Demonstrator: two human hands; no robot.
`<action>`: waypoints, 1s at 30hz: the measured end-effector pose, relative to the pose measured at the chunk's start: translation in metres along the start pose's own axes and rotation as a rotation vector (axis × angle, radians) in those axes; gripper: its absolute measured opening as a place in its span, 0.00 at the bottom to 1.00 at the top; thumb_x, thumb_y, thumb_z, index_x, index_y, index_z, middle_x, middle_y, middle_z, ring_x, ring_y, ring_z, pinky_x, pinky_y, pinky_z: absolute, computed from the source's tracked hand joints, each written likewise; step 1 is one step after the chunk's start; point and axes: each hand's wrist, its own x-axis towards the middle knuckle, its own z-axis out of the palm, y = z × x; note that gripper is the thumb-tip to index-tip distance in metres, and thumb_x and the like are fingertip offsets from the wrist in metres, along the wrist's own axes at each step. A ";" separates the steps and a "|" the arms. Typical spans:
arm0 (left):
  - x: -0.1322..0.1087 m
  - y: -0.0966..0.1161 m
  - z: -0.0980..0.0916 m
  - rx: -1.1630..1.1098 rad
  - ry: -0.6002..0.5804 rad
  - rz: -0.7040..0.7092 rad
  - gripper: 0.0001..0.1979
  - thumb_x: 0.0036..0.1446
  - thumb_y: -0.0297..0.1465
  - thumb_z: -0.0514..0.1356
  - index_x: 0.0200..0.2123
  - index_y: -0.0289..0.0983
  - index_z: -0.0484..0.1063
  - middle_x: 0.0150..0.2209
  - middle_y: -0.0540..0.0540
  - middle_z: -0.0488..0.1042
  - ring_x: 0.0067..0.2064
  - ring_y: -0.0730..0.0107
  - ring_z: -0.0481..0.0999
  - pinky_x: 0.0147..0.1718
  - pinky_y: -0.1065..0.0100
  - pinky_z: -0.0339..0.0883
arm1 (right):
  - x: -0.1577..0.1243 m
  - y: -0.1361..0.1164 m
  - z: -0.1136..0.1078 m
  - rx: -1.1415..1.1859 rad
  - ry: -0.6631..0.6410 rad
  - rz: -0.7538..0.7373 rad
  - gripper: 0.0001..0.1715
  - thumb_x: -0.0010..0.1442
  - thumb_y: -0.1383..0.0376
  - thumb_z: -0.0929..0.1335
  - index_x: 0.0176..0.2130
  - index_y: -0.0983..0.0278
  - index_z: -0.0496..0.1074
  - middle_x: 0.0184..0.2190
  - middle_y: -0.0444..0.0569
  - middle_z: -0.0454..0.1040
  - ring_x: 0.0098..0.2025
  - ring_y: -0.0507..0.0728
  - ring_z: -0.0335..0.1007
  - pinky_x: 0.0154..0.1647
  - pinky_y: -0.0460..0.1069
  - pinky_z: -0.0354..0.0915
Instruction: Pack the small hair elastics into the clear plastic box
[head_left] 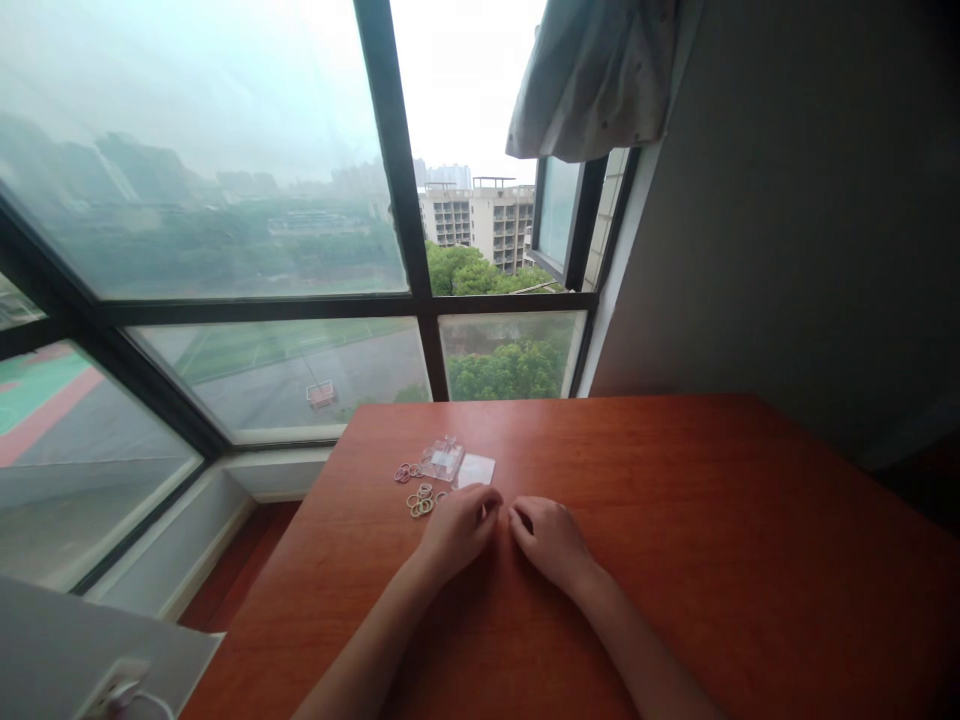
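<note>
My left hand (463, 525) rests on the wooden table (660, 600) with its fingers curled in. Just right of it, a small gap apart, lies my right hand (553, 537), also curled, thumb near the fingertips. Whatever either hand might hold is hidden. Beyond my left hand is a small white square sheet (477, 469), its near edge partly covered by that hand. Small light-coloured rings (422, 501) are grouped left of the fingers. A clear plastic case (442, 458) sits behind them, with several reddish rings (403, 473) at its left.
The table's left edge drops to a dark red floor (244, 560). Large dark-framed windows (421, 305) stand beyond the far edge, one pane open outward. A grey curtain (596, 85) hangs at the top right. A wall socket with a cable (124, 692) is at the lower left.
</note>
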 end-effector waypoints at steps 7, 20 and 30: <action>-0.002 -0.041 -0.044 0.238 0.266 -0.246 0.12 0.59 0.31 0.54 0.45 0.40 0.71 0.44 0.45 0.71 0.31 0.71 0.73 0.32 0.69 0.64 | 0.008 -0.021 0.007 -0.096 0.052 -0.108 0.27 0.62 0.60 0.64 0.60 0.57 0.61 0.45 0.51 0.70 0.46 0.59 0.64 0.46 0.50 0.58; 0.001 -0.047 -0.033 0.288 0.175 -0.117 0.09 0.60 0.28 0.55 0.35 0.41 0.76 0.40 0.45 0.71 0.41 0.64 0.70 0.39 0.67 0.63 | 0.011 -0.015 0.013 -0.150 0.035 -0.099 0.10 0.66 0.65 0.60 0.36 0.61 0.69 0.37 0.48 0.73 0.40 0.55 0.67 0.38 0.47 0.56; 0.007 -0.014 -0.007 0.324 0.129 0.003 0.11 0.63 0.32 0.53 0.36 0.42 0.75 0.38 0.45 0.72 0.41 0.63 0.70 0.39 0.66 0.63 | 0.006 0.026 -0.010 -0.115 0.151 0.065 0.11 0.67 0.64 0.60 0.38 0.60 0.70 0.38 0.46 0.73 0.38 0.54 0.69 0.35 0.47 0.57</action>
